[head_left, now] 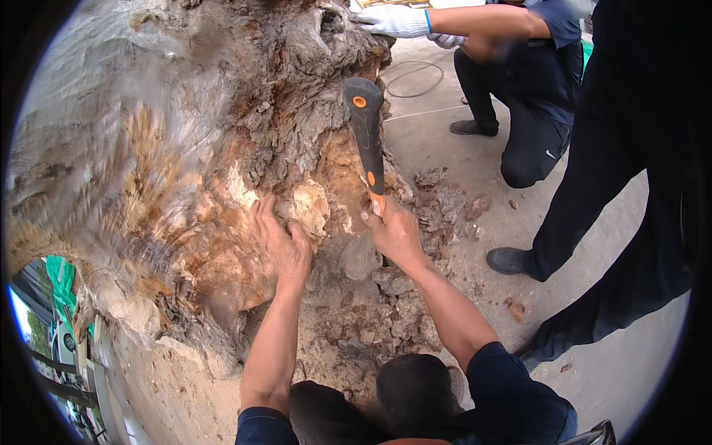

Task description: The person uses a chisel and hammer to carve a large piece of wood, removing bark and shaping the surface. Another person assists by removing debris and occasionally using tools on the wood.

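Observation:
A huge gnarled tree stump (170, 133) with rough grey and orange bark fills the left and middle of the view. My left hand (280, 241) lies flat against the bark, fingers spread beside a pale exposed patch (310, 208). My right hand (393, 233) grips the lower end of a tool with a black and orange handle (367, 137), which points up along the stump's right side. The tool's head is not clearly visible against the bark.
Broken bark chips (445, 204) and crumbled wood litter the concrete ground (623, 356). A crouching person in dark clothes rests a white-gloved hand (393, 21) on the stump's top. Another person's dark-trousered legs (615, 193) and shoe (508, 259) stand at the right. A cable (415, 78) loops behind.

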Motion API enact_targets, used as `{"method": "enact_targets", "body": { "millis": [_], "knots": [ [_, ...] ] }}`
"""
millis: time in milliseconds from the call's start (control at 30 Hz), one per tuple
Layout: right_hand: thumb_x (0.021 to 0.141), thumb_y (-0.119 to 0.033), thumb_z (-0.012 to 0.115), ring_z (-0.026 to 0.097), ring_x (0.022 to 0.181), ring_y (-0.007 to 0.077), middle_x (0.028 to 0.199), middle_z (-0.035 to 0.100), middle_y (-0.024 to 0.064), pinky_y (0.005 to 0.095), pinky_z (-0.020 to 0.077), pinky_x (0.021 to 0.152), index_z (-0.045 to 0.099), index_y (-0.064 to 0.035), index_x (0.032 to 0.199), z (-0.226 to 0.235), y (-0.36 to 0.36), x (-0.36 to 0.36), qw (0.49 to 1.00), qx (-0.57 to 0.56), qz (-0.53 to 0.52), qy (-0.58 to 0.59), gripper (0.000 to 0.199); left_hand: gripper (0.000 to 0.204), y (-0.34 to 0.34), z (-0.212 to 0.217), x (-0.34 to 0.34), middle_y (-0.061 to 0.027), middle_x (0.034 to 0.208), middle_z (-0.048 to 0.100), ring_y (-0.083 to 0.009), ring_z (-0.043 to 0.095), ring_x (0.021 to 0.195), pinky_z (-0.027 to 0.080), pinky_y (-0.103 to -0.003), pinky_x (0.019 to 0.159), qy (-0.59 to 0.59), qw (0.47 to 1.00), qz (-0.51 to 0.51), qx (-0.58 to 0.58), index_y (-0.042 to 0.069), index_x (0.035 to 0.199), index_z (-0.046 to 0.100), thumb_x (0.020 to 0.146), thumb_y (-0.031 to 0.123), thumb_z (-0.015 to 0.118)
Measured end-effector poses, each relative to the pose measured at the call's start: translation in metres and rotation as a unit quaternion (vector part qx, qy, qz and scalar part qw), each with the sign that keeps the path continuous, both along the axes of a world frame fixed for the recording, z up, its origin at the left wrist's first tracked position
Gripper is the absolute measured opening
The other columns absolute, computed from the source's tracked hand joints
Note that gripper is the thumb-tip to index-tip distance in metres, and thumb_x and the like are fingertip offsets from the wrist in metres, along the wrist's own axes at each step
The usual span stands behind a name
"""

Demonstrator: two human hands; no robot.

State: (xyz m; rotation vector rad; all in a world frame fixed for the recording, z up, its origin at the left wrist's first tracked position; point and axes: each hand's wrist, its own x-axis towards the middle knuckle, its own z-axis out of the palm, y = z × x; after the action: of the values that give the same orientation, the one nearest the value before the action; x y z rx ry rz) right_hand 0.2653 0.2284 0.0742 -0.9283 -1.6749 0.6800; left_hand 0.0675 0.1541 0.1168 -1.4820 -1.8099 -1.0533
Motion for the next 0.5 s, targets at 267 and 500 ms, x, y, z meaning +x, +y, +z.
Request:
{"method": "enact_targets", "body": {
  "millis": [267,500],
  "knots": [
    [0.091,-0.014,0.076,0.070,0.078,0.0456,0.081,0.070,0.0261,0.0527,0.0523,0.069,0.063,0.0049,0.103,0.032,0.025,-0.016,0.997,0.047,-0.016,-0.067,0.026,0.055,0.004,-0.011,-0.002,-0.0202,0.139,0.057,-0.0396,0.041,0.144,0.028,-0.052,0.121,-0.016,0.999,-0.014,0.041,0.002,0.139,0.054,0.084,-0.005,0.052],
    [0.091,-0.015,0.074,0.070,0.070,0.0456,0.073,0.068,0.0272,0.0541,0.0518,0.065,0.063,0.0081,0.099,0.052,0.045,-0.040,0.992,0.073,-0.030,-0.095,0.027,0.052,0.006,-0.016,-0.009,-0.0152,0.137,0.060,-0.0369,0.041,0.144,0.022,-0.055,0.119,-0.024,0.998,-0.023,0.056,0.001,0.136,0.053,0.085,-0.004,0.053]
  ]
}}
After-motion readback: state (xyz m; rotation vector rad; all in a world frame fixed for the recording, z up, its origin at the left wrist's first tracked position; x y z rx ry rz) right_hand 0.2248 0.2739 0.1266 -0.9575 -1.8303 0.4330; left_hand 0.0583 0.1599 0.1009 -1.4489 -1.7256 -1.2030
